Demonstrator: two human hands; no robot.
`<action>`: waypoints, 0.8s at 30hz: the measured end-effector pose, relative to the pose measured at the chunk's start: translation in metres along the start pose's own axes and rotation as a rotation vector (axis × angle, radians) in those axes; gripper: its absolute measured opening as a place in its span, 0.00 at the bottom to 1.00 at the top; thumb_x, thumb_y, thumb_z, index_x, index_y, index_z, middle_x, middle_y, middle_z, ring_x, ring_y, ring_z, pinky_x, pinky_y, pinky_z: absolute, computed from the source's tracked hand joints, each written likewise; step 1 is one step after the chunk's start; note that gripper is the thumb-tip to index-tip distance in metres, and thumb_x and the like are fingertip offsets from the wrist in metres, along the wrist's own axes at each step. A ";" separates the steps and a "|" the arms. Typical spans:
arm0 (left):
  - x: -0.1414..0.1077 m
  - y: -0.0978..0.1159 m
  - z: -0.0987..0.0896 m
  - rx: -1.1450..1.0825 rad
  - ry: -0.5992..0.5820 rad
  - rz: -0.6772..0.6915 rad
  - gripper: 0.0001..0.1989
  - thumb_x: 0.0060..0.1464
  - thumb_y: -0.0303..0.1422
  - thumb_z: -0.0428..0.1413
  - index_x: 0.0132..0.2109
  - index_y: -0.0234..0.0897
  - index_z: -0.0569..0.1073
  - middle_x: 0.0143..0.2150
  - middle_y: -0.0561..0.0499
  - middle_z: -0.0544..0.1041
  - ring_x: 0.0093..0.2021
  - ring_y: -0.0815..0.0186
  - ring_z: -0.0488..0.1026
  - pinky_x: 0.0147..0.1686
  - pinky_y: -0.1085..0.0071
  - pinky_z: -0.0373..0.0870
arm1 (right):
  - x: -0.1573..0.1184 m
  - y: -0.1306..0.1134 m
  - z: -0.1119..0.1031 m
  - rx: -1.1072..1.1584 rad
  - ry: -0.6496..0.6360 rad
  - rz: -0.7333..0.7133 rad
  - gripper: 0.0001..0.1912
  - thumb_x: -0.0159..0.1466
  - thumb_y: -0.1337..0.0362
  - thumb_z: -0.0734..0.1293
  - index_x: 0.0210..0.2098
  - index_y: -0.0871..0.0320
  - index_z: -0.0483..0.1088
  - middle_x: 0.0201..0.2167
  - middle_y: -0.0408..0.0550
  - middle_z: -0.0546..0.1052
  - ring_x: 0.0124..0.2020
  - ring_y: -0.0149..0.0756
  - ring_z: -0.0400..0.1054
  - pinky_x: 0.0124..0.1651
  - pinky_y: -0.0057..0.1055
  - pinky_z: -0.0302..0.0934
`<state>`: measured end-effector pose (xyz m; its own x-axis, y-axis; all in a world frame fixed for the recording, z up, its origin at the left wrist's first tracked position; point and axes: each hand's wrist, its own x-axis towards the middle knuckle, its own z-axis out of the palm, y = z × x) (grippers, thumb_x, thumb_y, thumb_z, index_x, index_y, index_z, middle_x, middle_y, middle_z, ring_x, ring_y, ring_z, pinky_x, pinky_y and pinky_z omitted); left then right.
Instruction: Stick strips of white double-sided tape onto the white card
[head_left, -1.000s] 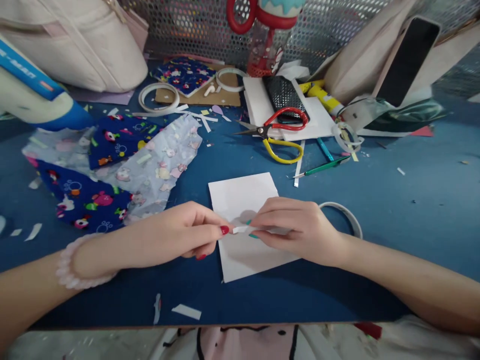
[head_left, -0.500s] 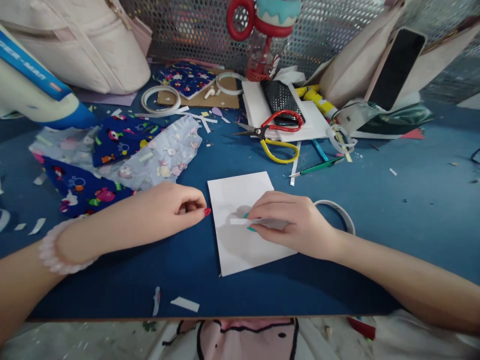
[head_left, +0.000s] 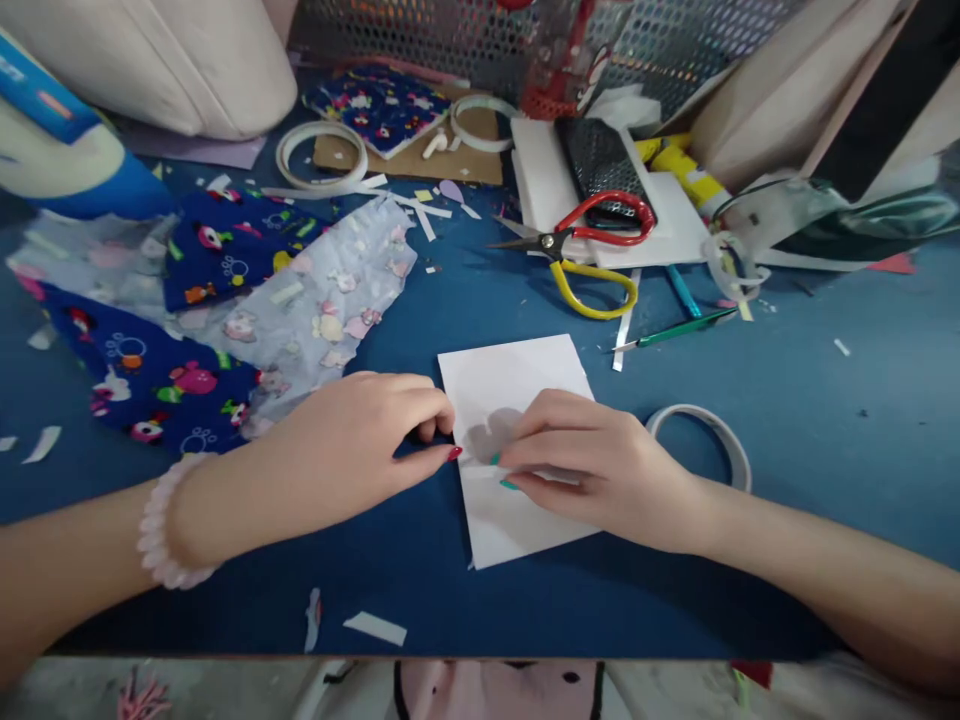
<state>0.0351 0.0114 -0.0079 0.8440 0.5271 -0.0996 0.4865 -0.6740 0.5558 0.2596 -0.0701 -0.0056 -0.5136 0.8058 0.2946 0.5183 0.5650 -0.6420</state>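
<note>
A white rectangular card (head_left: 525,375) lies slightly turned on the blue table. My right hand (head_left: 600,465) is over its right half, thumb and fingers pinched on a thin white strip (head_left: 487,468) that blends with the card. At the card's left edge is my left hand (head_left: 375,450), its thumb and curled forefinger close together near the strip's left end; whether it grips anything is too small to tell. A roll of white tape (head_left: 705,430) lies just beyond my right wrist, partly hidden by it.
Scissors (head_left: 562,250) with red and yellow handles rest behind the card, beside a green-handled cutter (head_left: 682,328). Patterned fabric (head_left: 300,310) spreads at left. Farther back are a black phone (head_left: 604,165), more tape rolls (head_left: 321,157) and paper scraps (head_left: 375,627).
The view has tilted down and shifted left. My left hand has come to the card's left edge, and my right hand has lowered the strip onto or close to the card.
</note>
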 end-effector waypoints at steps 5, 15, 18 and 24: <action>0.000 -0.001 0.000 0.001 -0.006 0.015 0.04 0.58 0.33 0.53 0.35 0.40 0.71 0.31 0.56 0.72 0.31 0.66 0.67 0.32 0.69 0.56 | 0.005 0.003 -0.002 0.022 -0.054 0.010 0.07 0.65 0.73 0.63 0.35 0.60 0.73 0.32 0.48 0.75 0.34 0.32 0.67 0.37 0.30 0.66; 0.001 -0.005 0.003 0.011 -0.010 0.028 0.04 0.58 0.33 0.53 0.34 0.41 0.69 0.29 0.57 0.70 0.28 0.66 0.65 0.31 0.68 0.53 | 0.009 0.006 -0.005 0.048 -0.145 0.026 0.07 0.68 0.71 0.62 0.37 0.60 0.72 0.32 0.49 0.74 0.35 0.32 0.66 0.39 0.32 0.65; -0.002 -0.006 0.004 0.015 -0.007 0.023 0.04 0.59 0.34 0.52 0.35 0.42 0.69 0.30 0.57 0.70 0.29 0.65 0.65 0.31 0.68 0.53 | 0.009 0.006 -0.005 0.049 -0.158 0.044 0.07 0.68 0.70 0.61 0.37 0.59 0.72 0.33 0.48 0.74 0.35 0.32 0.66 0.39 0.33 0.65; -0.004 -0.008 0.005 0.007 -0.007 0.031 0.04 0.60 0.34 0.51 0.36 0.42 0.68 0.31 0.56 0.70 0.30 0.65 0.64 0.31 0.68 0.53 | 0.007 0.006 -0.005 0.065 -0.156 0.058 0.06 0.68 0.70 0.62 0.37 0.59 0.71 0.33 0.48 0.73 0.35 0.32 0.65 0.40 0.33 0.64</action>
<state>0.0293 0.0116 -0.0163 0.8601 0.5024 -0.0883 0.4619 -0.6936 0.5528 0.2624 -0.0599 -0.0040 -0.5868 0.7966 0.1453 0.5077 0.5018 -0.7003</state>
